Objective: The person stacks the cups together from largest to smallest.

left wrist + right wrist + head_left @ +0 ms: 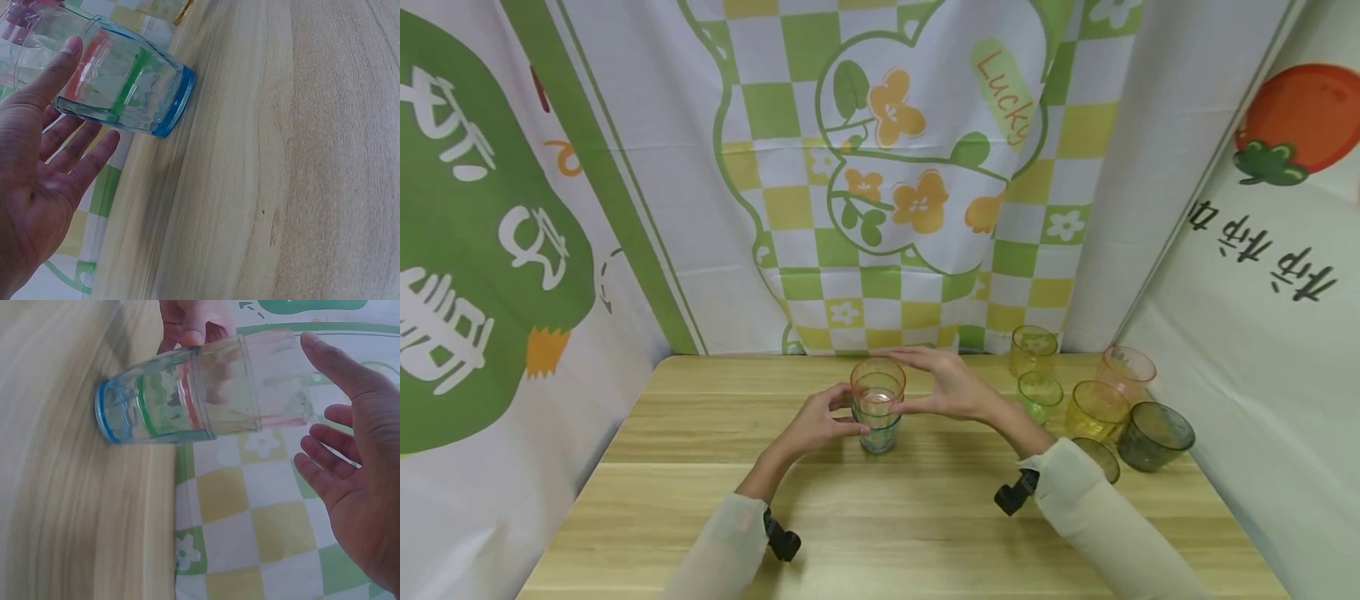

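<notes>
A stack of nested clear glasses stands upright on the wooden table: a blue glass (pixel 878 442) is outermost at the bottom, a green-tinted glass (pixel 228 387) sits inside it, and a pink glass (pixel 877 372) is on top. My left hand (pixel 818 423) holds the stack low from the left, its thumb on the blue glass and its fingers behind. My right hand (pixel 951 387) is beside the top from the right, fingers spread around the pink rim. In the right wrist view its fingertips appear apart from the glass; whether the thumb touches, I cannot tell.
At the table's right stand several more glasses: a yellow glass (pixel 1033 354), a green glass (pixel 1040 398), an amber glass (pixel 1096 412), a pink glass (pixel 1127 371) and a dark grey glass (pixel 1156 437). Another dark glass (pixel 1097 458) is partly behind my right sleeve. Printed cloth (pixel 917 300) hangs behind the table.
</notes>
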Demonstrator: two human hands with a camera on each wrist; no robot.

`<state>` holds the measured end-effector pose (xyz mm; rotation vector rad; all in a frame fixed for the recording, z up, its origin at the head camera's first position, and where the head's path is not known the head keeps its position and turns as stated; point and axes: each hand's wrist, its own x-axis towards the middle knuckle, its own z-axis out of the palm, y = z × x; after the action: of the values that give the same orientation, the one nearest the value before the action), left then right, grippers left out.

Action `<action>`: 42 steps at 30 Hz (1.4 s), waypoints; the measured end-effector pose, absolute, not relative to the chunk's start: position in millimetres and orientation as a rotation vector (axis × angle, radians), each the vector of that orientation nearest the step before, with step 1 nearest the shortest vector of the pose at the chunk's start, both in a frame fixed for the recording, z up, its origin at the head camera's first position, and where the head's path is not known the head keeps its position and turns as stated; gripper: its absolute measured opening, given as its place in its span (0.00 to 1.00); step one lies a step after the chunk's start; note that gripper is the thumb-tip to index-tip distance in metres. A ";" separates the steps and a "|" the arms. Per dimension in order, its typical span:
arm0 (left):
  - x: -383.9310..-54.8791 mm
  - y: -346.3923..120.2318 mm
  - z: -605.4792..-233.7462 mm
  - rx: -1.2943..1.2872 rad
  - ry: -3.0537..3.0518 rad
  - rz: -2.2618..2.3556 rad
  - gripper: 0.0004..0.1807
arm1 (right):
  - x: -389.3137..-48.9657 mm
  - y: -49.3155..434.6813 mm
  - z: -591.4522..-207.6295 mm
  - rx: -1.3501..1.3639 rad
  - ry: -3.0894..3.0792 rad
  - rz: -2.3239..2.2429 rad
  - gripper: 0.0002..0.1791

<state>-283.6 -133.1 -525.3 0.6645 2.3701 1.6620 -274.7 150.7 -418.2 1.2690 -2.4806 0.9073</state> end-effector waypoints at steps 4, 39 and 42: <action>-283.5 -133.6 -526.0 0.684 2.372 1.659 0.35 | -274.3 161.0 -415.6 1.245 -2.498 0.897 0.46; -284.9 -135.9 -525.3 0.709 2.356 1.646 0.36 | -254.8 272.5 -410.4 1.111 -2.676 0.757 0.43; -285.5 -135.7 -525.2 0.713 2.337 1.665 0.36 | -252.9 281.3 -411.9 1.097 -2.662 0.754 0.43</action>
<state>-285.5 -135.7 -525.2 0.7132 2.3366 1.6649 -252.9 281.3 -411.9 1.0969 -2.6620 0.7536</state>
